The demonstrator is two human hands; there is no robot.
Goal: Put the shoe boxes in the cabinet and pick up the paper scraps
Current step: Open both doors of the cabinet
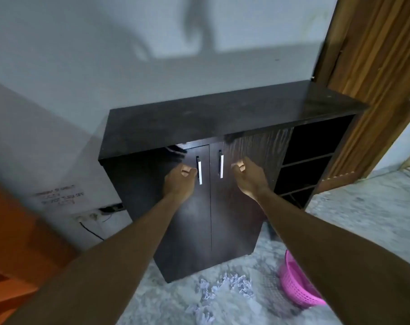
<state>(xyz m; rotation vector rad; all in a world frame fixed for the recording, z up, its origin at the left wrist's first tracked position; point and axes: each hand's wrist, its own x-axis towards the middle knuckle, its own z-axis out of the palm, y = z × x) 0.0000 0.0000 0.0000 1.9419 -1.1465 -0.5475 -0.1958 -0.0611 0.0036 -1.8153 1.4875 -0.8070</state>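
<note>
A dark wooden cabinet [234,113] stands against the wall, its two front doors closed. Each door carries a vertical silver handle, the left handle [199,172] and the right handle [221,165]. My left hand [179,181] hovers just left of the left handle, fingers curled and apart, holding nothing. My right hand [249,177] is just right of the right handle, also open with curled fingers. Crumpled paper scraps [225,287] lie on the grey carpet in front of the cabinet. No shoe boxes are in view.
A pink plastic basket [295,287] lies on the carpet at the lower right, partly behind my right forearm. Open dark shelves [314,158] fill the cabinet's right side. A wooden door frame [373,90] rises at right; an orange wooden piece [16,242] sits at left, wall sockets [98,215] nearby.
</note>
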